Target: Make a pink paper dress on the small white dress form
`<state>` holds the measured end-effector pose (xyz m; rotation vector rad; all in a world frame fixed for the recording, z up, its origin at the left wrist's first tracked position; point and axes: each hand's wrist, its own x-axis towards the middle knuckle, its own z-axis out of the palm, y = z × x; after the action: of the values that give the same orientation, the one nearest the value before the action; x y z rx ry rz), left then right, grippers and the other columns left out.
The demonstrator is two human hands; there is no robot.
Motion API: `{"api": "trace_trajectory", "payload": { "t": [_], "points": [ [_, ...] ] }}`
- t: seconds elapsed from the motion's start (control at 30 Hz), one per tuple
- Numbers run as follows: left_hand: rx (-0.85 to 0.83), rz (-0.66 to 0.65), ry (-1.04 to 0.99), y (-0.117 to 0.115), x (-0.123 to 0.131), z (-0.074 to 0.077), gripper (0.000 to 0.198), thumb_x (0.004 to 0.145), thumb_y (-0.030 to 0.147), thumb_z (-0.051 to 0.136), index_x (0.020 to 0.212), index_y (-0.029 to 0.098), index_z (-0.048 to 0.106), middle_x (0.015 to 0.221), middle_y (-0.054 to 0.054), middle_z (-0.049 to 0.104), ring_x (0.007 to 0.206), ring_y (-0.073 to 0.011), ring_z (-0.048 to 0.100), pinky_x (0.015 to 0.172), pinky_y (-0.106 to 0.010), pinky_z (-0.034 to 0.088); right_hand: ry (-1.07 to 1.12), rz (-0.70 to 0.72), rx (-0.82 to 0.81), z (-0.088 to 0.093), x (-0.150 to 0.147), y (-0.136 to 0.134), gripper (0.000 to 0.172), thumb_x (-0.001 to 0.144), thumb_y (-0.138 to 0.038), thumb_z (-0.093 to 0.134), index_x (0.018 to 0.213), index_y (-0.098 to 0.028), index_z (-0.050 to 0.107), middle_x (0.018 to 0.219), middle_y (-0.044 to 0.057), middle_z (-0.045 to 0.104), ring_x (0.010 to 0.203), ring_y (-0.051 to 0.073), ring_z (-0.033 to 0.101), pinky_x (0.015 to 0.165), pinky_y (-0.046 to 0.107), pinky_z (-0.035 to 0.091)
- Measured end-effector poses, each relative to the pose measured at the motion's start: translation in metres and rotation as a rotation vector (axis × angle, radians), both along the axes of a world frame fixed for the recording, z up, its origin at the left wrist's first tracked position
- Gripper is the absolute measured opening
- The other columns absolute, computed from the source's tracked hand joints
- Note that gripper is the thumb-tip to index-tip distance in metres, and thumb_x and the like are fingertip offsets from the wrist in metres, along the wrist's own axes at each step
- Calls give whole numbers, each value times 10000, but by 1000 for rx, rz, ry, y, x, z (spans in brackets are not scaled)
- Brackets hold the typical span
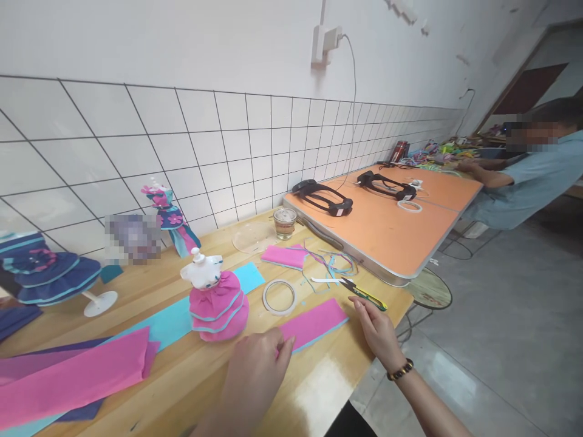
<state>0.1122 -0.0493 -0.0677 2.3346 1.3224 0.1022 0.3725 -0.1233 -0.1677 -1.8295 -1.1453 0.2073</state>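
Head view: left hand (262, 364) sitting curled over one end of the pink strip (319, 318) on the wooden table (319, 382).
Glass cup (285, 226) near the wall is holding liquid. Strip is lying flat, light-blue edging running along its near side. Can't tell if left is pinching it; right hand (374, 331) is hovering loosely bent by the other end, near the snips (367, 295), grip unclear.

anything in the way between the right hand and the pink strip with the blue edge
Nothing visible stands between the right hand and the pink strip. The yellow-handled snips lie just beyond that hand's fingers, off to the side; the left hand is at the strip's other end.
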Motion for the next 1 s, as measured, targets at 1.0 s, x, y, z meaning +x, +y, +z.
{"api": "trace_trajectory", "payload": {
  "t": [1.0],
  "points": [
    [21, -120, 93, 9, 7, -36, 247, 797, 256, 534, 1006, 166, 628, 1002, -101, 570, 1001, -288, 530, 837, -365, 384, -46, -9, 17, -1, -2, -1, 418, 905, -478, 395, 1031, -157, 631, 806, 94, 698, 690, 222, 653, 637, 344, 530]
  ]
}}
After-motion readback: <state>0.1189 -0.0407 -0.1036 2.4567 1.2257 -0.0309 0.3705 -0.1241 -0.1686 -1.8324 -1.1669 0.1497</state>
